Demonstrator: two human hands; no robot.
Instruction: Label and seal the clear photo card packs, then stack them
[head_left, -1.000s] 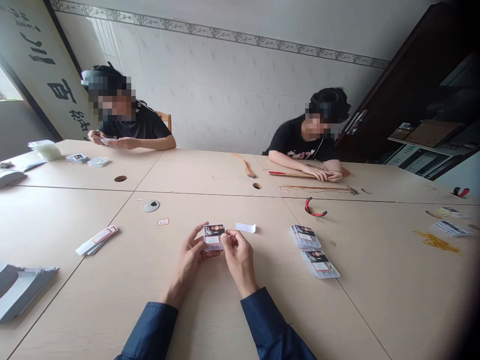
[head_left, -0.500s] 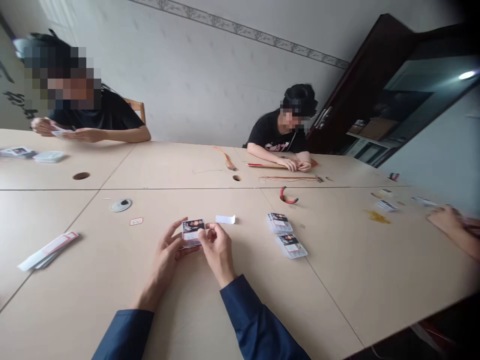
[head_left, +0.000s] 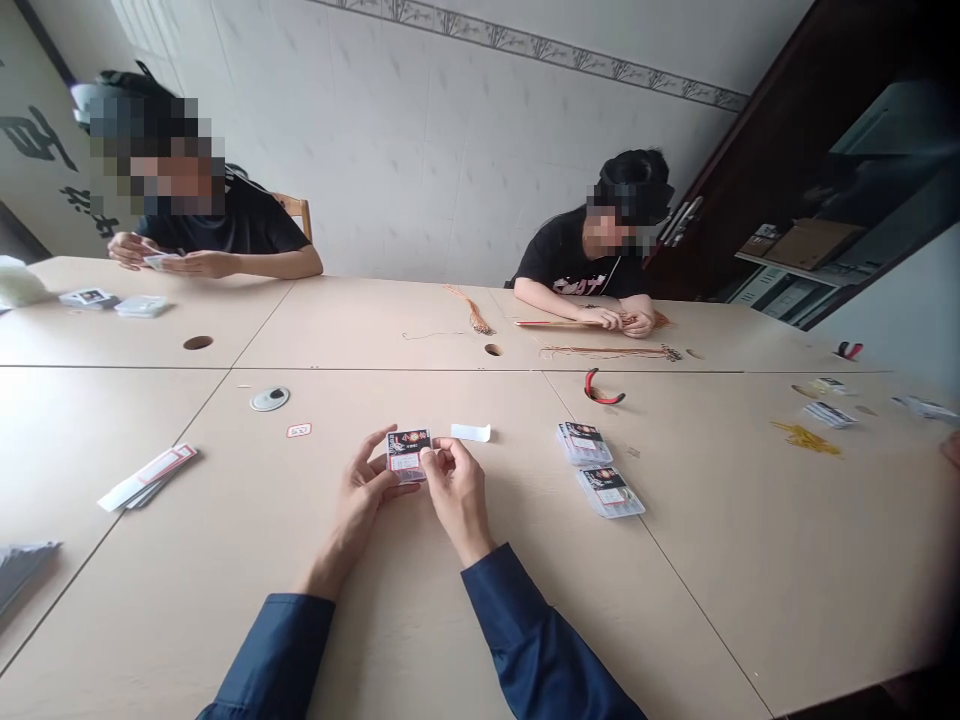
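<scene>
Between my two hands is a small clear plastic box (head_left: 409, 447) with a black, white and red label. My left hand (head_left: 365, 490) grips it by the left side and lower edge. My right hand (head_left: 457, 490) holds the right side, the thumb lying on the label. Just beyond my right hand lies a white paper strip (head_left: 470, 433). To the right are two piles of like labelled boxes, a far pile (head_left: 585, 443) and a near pile (head_left: 610, 492). A small red-edged label (head_left: 298, 430) lies to the left.
Red-handled pliers (head_left: 602, 390) lie beyond the box piles. On the left are a white disc (head_left: 270, 399) and a stack of label strips (head_left: 150, 478). Yellow pieces (head_left: 806, 438) lie on the right. Two people sit across the table, handling cards and orange cords (head_left: 472, 312).
The whole view has turned left, so things on the table appear farther right. Both my hands keep the box, with my right thumb still on its label.
</scene>
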